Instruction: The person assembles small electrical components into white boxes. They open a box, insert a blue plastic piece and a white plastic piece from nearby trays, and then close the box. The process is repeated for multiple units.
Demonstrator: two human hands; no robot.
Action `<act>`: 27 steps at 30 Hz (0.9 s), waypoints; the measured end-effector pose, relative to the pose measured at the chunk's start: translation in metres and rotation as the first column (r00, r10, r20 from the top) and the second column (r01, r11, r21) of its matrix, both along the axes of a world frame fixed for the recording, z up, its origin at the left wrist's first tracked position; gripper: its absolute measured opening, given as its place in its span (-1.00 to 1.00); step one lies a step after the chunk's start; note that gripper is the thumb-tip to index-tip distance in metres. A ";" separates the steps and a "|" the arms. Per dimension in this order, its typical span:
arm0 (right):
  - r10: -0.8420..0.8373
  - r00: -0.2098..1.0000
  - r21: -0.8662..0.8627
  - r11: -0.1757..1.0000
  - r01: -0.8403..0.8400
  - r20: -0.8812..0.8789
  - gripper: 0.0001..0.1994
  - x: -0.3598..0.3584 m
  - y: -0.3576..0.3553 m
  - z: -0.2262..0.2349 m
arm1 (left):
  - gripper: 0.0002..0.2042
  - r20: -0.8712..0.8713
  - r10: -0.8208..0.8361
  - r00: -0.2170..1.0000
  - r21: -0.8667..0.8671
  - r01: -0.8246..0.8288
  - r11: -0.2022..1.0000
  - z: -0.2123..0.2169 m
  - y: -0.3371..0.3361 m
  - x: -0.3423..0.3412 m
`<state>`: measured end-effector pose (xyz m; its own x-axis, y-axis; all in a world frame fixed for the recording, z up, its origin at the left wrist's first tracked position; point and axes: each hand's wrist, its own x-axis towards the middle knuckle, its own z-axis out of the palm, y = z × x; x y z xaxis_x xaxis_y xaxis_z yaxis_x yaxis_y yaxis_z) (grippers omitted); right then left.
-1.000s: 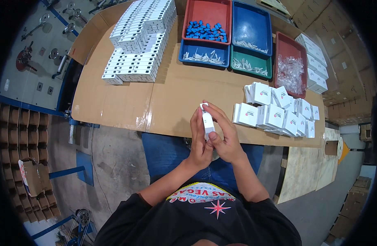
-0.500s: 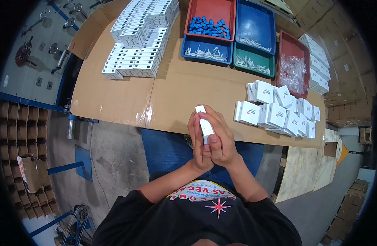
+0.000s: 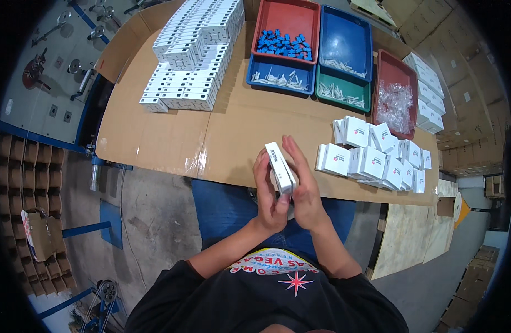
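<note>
Front-left of the one green tray (image 3: 352, 81), the left hand (image 3: 266, 191) is clamped around one white box (image 3: 280, 169), perhaps for steadiness; the right hand (image 3: 306, 191), straightened, stands alongside, its contact I cannot tell. Around this tray are two red trays (image 3: 290, 16) and two blue trays (image 3: 347, 36), perhaps for sorting
</note>
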<state>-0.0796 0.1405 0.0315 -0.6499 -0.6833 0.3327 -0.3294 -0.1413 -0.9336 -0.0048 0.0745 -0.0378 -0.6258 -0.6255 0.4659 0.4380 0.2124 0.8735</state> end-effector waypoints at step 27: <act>0.054 0.982 0.030 0.998 -0.050 -0.182 -0.45 -0.005 0.000 0.004 | -0.17 0.099 -0.271 0.957 0.402 0.210 0.891 0.059 -0.020 0.002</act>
<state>-0.0847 0.1404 0.0359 -0.5432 -0.7244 0.4244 -0.4873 -0.1396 -0.8620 -0.0029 0.0549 0.0209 -0.8228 -0.5575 0.1103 0.2915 -0.2475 0.9240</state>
